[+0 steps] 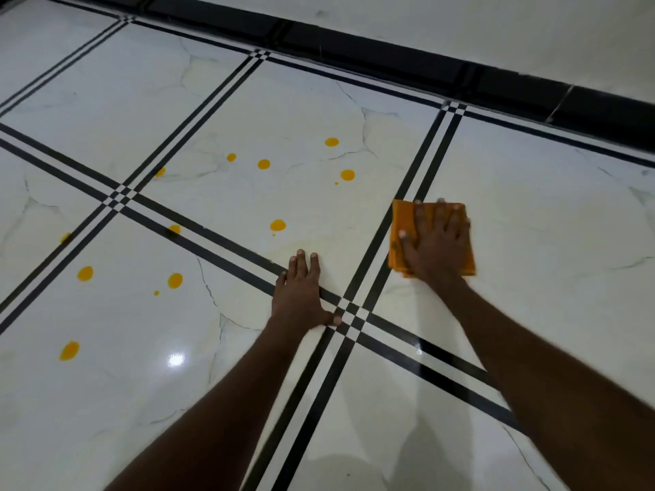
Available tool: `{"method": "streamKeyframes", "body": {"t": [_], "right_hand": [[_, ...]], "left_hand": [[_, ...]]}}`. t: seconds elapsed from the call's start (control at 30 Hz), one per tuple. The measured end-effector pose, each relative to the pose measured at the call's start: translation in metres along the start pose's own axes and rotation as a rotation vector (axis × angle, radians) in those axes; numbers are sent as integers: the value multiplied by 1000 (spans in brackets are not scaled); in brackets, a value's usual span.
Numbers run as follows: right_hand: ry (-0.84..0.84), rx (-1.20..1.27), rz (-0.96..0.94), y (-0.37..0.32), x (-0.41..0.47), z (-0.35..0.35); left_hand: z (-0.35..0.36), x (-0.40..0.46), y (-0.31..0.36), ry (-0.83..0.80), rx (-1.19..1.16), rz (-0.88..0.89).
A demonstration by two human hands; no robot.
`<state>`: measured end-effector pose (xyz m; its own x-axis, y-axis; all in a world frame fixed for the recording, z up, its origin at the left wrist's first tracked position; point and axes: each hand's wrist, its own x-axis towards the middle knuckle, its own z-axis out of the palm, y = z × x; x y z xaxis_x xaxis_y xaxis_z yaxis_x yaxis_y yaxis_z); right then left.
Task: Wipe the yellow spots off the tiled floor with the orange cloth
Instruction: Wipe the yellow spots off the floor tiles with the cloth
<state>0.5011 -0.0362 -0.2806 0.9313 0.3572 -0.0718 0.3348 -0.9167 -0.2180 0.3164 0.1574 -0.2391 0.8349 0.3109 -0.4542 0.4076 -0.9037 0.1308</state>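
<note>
My right hand (437, 242) lies flat, fingers spread, pressing the folded orange cloth (400, 225) onto the white tiled floor (531, 225) just right of a black double stripe. My left hand (301, 295) rests palm-down on the floor with fingers apart and holds nothing. Several yellow spots dot the tiles to the left: one (278, 225) just beyond my left hand, a cluster farther off around a larger spot (347, 175), and more at the near left such as the one at the left edge (69, 350). A faint smear shows near my left fingertips.
Black double stripes (375, 242) cross the glossy marble-pattern tiles. A black skirting band (390, 47) runs along the far wall. A light reflection (176, 359) glares on the near left tile.
</note>
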Motion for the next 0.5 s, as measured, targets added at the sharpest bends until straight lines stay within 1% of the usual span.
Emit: {"method": "streamKeyframes", "body": {"t": [0.03, 0.1, 0.13, 0.2, 0.27, 0.33, 0.37, 0.43, 0.5], "right_hand": [[-5, 29, -46, -28, -1, 9], [-28, -7, -203, -70, -40, 24], [-45, -28, -275, -80, -65, 30], [-78, -21, -344, -71, -109, 27], [-94, -23, -385, -46, -132, 21], [-134, -51, -380, -29, -128, 15], [-136, -61, -346, -28, -118, 14], [-100, -63, -229, -33, -83, 15], [-114, -54, -142, -47, -54, 10]], "left_hand": [[-2, 0, -3, -11, -3, -1], [-2, -3, -7, -47, 21, 12], [-2, -7, -13, -69, 27, 12], [-2, -20, -20, -81, 50, 12], [-2, -31, -22, -69, 58, 11], [-2, -38, -21, -65, 59, 4], [-3, -39, -20, -85, 63, -2], [-14, -40, -16, -169, 35, -16], [-34, -49, -14, -229, 21, -19]]}}
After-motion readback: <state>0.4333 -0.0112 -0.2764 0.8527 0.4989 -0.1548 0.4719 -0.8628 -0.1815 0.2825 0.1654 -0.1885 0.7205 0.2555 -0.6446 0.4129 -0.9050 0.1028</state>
